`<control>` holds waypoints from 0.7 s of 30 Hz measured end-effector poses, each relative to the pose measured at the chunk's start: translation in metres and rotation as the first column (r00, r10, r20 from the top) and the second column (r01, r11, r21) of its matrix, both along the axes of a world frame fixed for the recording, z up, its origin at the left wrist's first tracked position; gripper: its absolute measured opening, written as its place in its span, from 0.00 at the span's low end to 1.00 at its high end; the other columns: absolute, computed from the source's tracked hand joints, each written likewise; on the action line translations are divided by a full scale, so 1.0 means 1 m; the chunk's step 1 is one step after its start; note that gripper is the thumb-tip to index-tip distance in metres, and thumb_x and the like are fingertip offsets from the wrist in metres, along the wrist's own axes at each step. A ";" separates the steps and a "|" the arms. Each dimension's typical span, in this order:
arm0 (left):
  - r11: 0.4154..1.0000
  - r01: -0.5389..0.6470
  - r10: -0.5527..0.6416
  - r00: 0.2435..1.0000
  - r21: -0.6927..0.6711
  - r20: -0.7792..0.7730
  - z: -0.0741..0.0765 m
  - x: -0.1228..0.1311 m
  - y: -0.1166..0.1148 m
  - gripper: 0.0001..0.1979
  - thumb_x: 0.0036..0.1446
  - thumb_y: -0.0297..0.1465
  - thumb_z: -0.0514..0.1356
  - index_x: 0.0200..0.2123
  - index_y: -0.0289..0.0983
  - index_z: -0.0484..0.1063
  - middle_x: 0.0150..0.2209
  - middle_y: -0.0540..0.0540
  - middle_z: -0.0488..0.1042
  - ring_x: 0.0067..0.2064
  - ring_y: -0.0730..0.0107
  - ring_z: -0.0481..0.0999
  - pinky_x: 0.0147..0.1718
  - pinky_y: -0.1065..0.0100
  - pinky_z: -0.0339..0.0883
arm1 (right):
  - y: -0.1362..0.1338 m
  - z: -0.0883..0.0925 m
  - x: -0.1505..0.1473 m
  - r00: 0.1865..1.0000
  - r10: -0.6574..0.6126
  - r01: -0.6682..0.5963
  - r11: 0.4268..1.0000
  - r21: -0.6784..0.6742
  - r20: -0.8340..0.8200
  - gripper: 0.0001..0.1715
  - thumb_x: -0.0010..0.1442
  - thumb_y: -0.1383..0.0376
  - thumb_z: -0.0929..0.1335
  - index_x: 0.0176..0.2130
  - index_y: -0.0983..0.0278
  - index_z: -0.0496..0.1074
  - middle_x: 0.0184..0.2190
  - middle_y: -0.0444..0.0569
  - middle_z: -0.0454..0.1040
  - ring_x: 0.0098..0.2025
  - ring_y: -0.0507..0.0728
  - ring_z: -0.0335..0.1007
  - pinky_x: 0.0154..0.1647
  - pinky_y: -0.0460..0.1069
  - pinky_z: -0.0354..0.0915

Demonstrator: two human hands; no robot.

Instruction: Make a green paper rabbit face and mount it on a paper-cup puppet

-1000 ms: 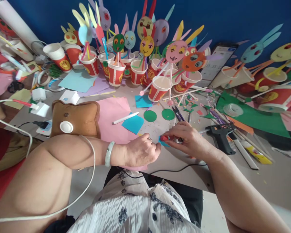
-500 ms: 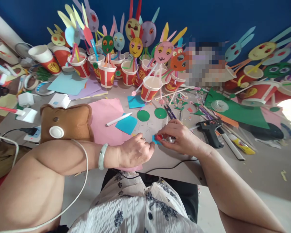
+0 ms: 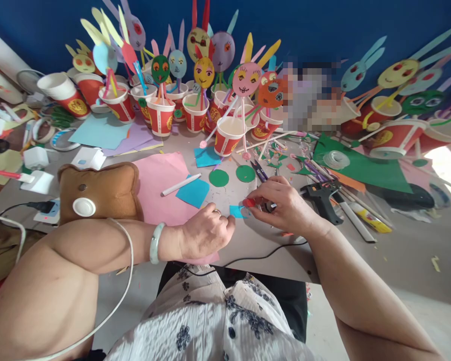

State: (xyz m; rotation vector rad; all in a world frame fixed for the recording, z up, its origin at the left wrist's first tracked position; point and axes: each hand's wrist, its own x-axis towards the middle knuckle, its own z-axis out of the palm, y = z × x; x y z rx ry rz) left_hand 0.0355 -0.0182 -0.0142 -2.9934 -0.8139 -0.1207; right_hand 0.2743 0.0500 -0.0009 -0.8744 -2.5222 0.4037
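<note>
My left hand (image 3: 206, 231) is closed, palm down, with thumb and forefinger at the left edge of a small blue paper piece (image 3: 236, 211). Between the fingertips of my right hand (image 3: 280, 204) is a small red round piece (image 3: 249, 202), just off the blue paper's upper right corner. Something dark and shiny shows partly under my right palm, too hidden to name. Beyond the hands lie two green paper circles, one on the left (image 3: 218, 178) and one on the right (image 3: 245, 173). Scissors (image 3: 259, 171) lie just past my right hand.
Paper cups (image 3: 231, 138) with paper-faced figures line the back. A glue gun (image 3: 323, 200) lies right of my right hand. A white marker (image 3: 181, 185) rests over pink paper (image 3: 160, 180) and blue paper. A brown cushion-like pouch (image 3: 99, 193) sits left; a black cable (image 3: 263, 256) runs along the front.
My right hand has moved the red piece slightly up and away from the blue paper, which now shows more fully. My left hand stays at the paper's edge. The view has shifted slightly.
</note>
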 end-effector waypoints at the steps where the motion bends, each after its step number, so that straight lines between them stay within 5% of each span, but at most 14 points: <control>1: 1.000 -0.011 0.011 1.000 0.005 0.000 0.000 0.000 0.000 0.18 0.60 0.20 0.51 0.50 0.21 0.73 0.28 0.37 0.77 0.30 0.58 0.77 0.34 0.58 0.61 | 0.000 0.000 0.000 1.000 -0.003 0.003 1.000 0.003 0.001 0.04 0.63 0.62 0.70 0.38 0.59 0.75 0.25 0.45 0.75 0.31 0.57 0.72 0.46 0.57 0.64; 8: 0.999 -0.007 0.006 1.000 0.053 0.002 -0.002 0.001 0.000 0.17 0.60 0.21 0.52 0.49 0.21 0.74 0.26 0.39 0.76 0.29 0.61 0.77 0.33 0.60 0.59 | -0.002 0.000 0.000 1.000 -0.015 0.016 1.000 0.021 -0.026 0.03 0.61 0.66 0.69 0.38 0.59 0.71 0.35 0.49 0.80 0.39 0.60 0.76 0.48 0.57 0.66; 21: 0.998 0.006 -0.005 1.000 0.067 -0.017 -0.001 0.000 0.001 0.19 0.60 0.19 0.50 0.51 0.21 0.73 0.28 0.40 0.77 0.30 0.61 0.78 0.32 0.59 0.59 | -0.002 -0.005 0.000 0.999 0.038 -0.037 0.999 -0.036 0.028 0.08 0.66 0.66 0.64 0.43 0.61 0.73 0.33 0.48 0.78 0.33 0.56 0.72 0.40 0.52 0.65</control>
